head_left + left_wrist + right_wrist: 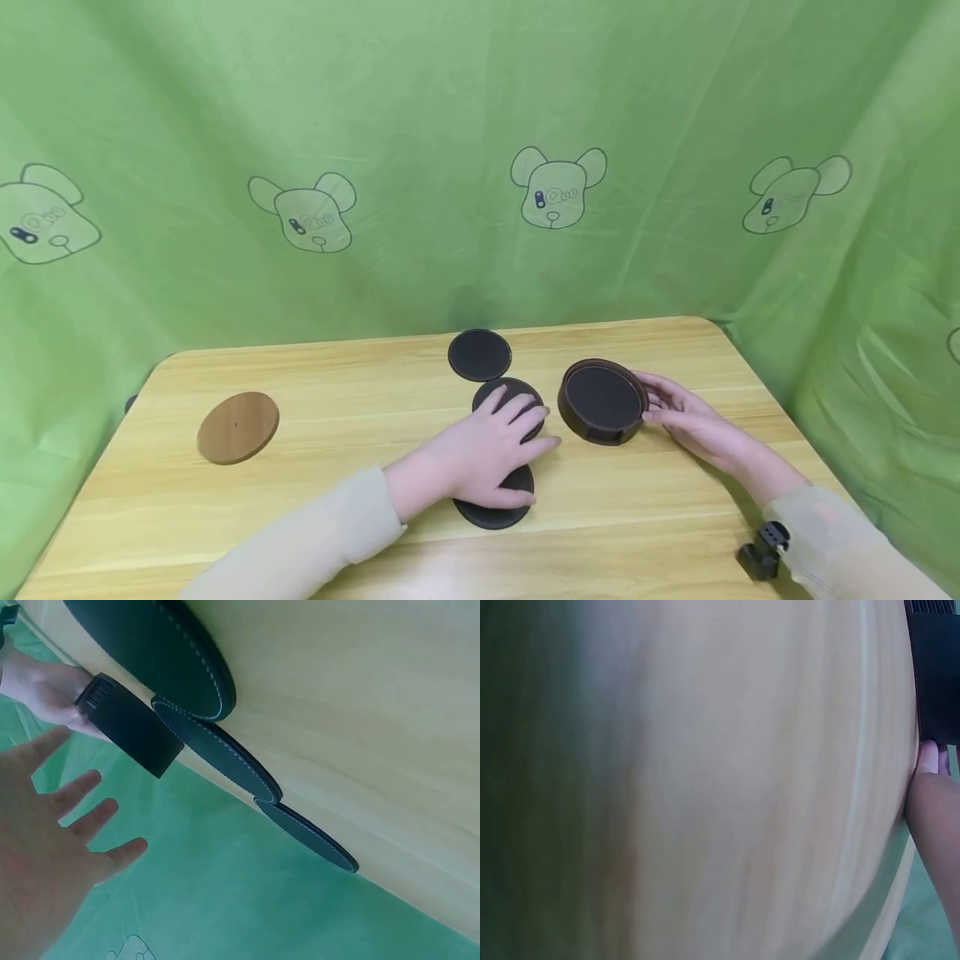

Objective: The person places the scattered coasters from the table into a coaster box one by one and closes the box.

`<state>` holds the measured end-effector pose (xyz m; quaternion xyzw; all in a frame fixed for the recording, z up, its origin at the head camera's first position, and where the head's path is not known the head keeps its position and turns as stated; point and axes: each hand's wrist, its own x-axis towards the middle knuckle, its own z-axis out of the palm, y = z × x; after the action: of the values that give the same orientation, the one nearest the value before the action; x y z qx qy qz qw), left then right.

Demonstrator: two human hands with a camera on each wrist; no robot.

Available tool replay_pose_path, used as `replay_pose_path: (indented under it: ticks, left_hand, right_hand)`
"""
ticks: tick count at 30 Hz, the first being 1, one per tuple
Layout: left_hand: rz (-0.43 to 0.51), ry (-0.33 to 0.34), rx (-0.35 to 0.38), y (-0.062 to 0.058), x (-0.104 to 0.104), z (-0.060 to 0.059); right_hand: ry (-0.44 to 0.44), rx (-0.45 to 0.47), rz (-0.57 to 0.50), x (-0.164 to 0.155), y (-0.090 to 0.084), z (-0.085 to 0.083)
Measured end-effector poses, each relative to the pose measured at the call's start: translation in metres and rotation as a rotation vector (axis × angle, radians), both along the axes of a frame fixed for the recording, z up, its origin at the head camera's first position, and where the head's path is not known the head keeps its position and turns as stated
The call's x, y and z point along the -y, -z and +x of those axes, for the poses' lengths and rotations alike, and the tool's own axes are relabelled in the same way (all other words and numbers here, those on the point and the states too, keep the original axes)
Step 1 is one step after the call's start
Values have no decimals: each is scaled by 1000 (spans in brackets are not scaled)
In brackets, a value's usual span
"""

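Observation:
Three round black coasters lie in a column on the table: a back one (480, 355), a middle one (498, 390) and a front one (486, 515). Over the middle and front coasters spreads my left hand (487, 454), partly covering both. In the left wrist view the same hand (45, 840) has its fingers apart and nothing in it. To the right stands a round dark coaster holder (567, 414) with a black disc inside. My right hand (693, 425) grips the holder's right side, thumb in front and fingers behind. The right wrist view shows the thumb (928, 757) at the holder's base.
A round brown wooden disc (238, 427) lies on the left part of the light wood table (337, 408). Green curtains (420, 267) with bear-head prints hang behind and beside the table. A small black device (763, 552) sits at my right wrist.

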<state>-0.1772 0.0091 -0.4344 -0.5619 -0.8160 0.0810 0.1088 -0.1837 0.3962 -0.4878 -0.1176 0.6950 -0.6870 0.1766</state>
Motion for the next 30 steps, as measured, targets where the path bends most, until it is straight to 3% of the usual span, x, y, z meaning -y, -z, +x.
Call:
replay_pose_path:
  ticks: [15, 22, 30]
  left_hand:
    - [-32, -22, 42, 25, 23, 19]
    - [-26, -26, 29, 33, 30, 20]
    - [-33, -40, 48, 35, 31, 18]
  right_hand:
    - [2, -9, 0, 0, -3, -1]
    - [0, -7, -1, 1, -3, -1]
    - [4, 0, 9, 1, -2, 0]
